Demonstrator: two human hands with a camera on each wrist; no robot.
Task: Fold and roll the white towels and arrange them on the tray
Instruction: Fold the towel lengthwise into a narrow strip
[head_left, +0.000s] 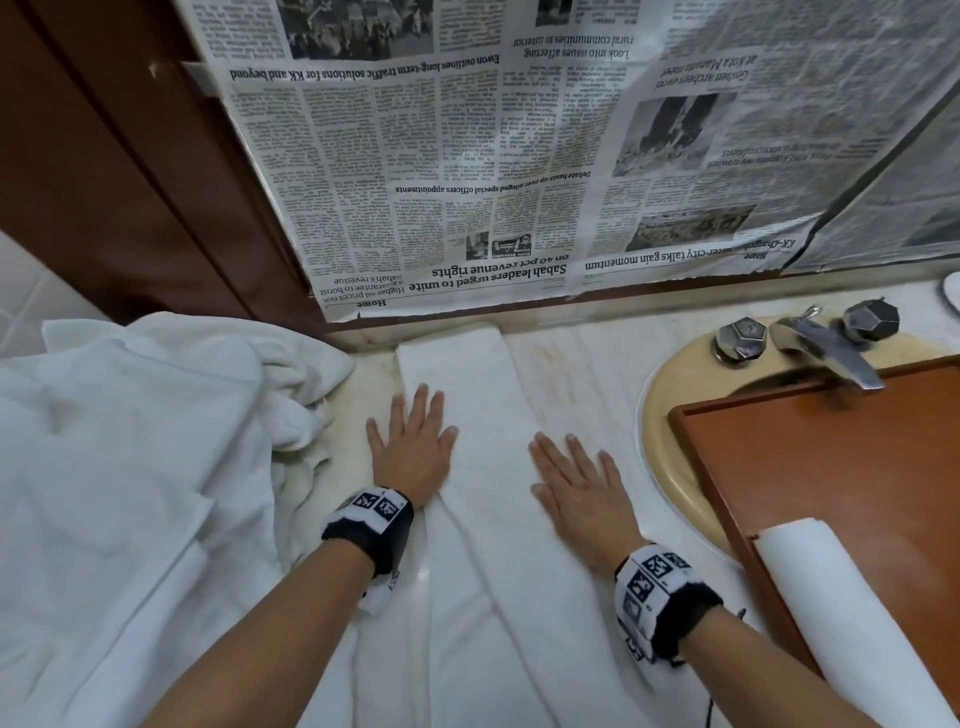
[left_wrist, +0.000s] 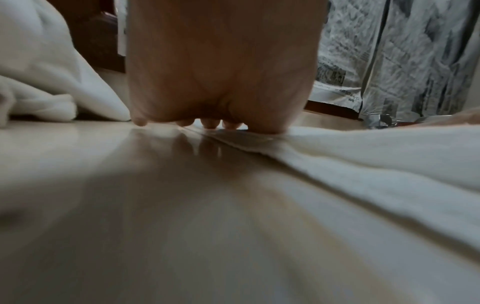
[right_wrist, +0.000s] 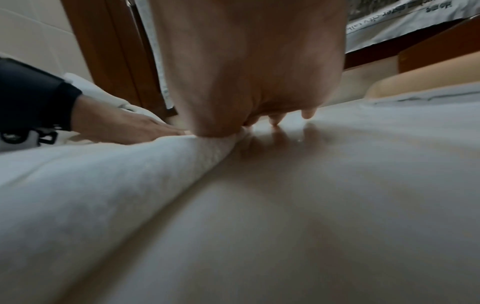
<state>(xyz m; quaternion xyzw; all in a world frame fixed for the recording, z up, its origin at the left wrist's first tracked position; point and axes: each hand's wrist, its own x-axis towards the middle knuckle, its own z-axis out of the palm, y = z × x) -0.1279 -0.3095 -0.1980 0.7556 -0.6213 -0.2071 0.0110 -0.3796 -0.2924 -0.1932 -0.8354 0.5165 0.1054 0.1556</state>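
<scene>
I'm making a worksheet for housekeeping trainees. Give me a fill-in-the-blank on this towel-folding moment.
1. Both hands, left hand and right hand, lie ____ on the folded towel.
2. The rolled towel lies on the wooden ____.
3. The tray sits over the ____.
4. The unfolded towels are heaped to the person's ____.

Missing words: flat; tray; sink; left
</scene>
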